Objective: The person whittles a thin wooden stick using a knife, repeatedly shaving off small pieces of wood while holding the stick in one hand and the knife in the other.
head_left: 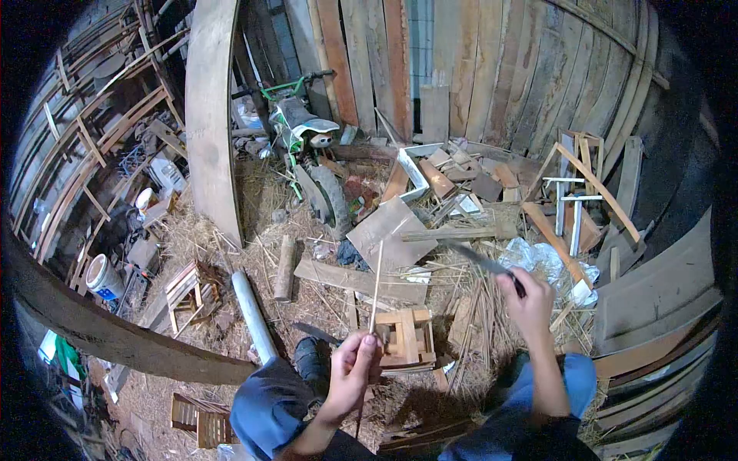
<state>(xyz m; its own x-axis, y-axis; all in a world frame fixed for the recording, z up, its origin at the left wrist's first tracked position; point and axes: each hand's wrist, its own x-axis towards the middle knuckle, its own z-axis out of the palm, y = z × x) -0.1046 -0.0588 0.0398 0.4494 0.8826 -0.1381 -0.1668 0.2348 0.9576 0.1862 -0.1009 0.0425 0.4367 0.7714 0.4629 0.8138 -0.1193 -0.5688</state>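
My left hand is closed around a thin pale wooden stick, which points up and away from me. In my right hand is a knife with a dark handle; its long blade reaches to the left, apart from the stick. Just beyond my left hand, low on the ground, stands a small slatted wooden frame. A dark flat blade-like piece shows left of it, near my boot. Thin split sticks lie in a heap between my hands.
A motorbike stands ahead by a plank wall. Scrap wood is piled right of it. A log, a pale pole and a small crate lie left. A curved board crosses low left.
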